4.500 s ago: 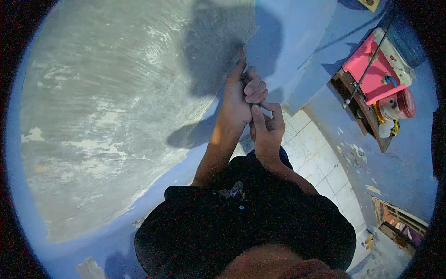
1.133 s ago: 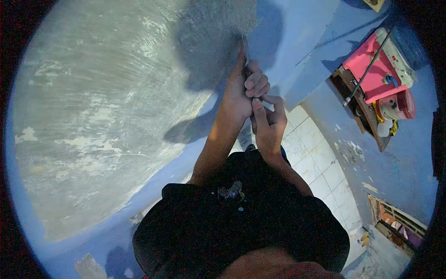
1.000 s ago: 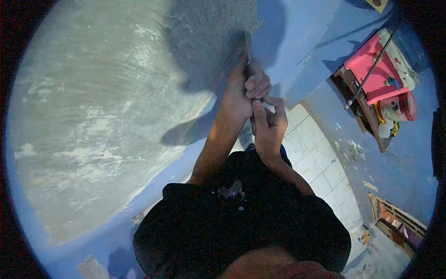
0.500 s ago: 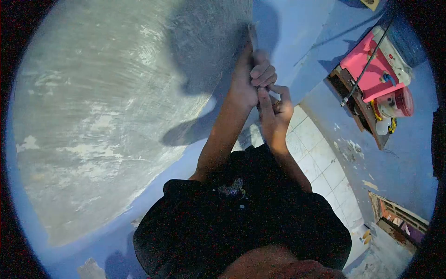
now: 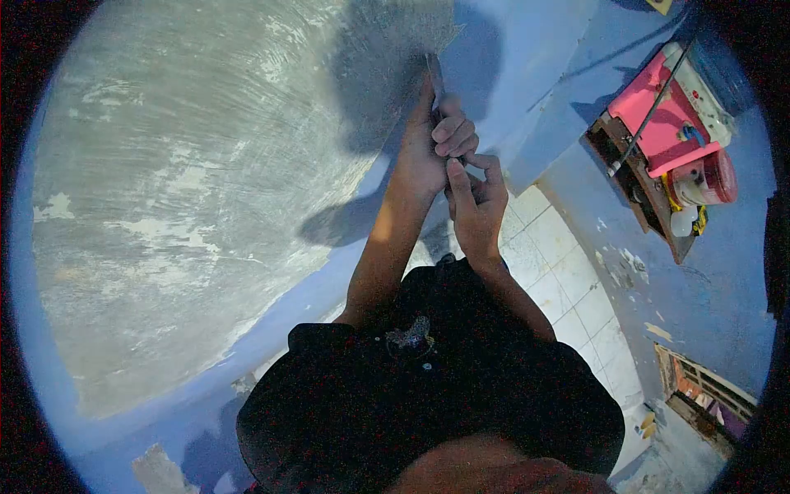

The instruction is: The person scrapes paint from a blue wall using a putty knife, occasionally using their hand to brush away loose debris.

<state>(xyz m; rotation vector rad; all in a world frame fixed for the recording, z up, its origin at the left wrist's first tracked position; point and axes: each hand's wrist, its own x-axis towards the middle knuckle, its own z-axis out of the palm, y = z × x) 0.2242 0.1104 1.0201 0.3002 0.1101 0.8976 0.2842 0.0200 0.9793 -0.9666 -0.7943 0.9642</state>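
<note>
Closest to the camera is the person's own body in a black shirt [image 5: 428, 395], seen from above, with both bare forearms reaching forward and up. The right hand [image 5: 476, 206] sits just below the left hand [image 5: 428, 152], and the two touch. The right hand's fingers are curled in, thumb and forefinger pinched around the lower end of a thin scraper [image 5: 434, 78], whose handle is mostly hidden between the hands. The left hand is clenched around the same tool higher up, its fingers folded over it. The narrow metal blade sticks out above the left hand and lies against the wall [image 5: 206, 165], right at the line where bare grey scraped plaster meets blue paint. The grey patch covers most of the wall to the left, with pale flecks of old coating on it, and the hands cast a dark shadow across it. Below and to the right of the hands lies a white tiled floor [image 5: 568, 280]. Farther off to the right, a pink machine [image 5: 666, 123] rests on a wooden stand [image 5: 642, 198] against a blue wall.
</note>
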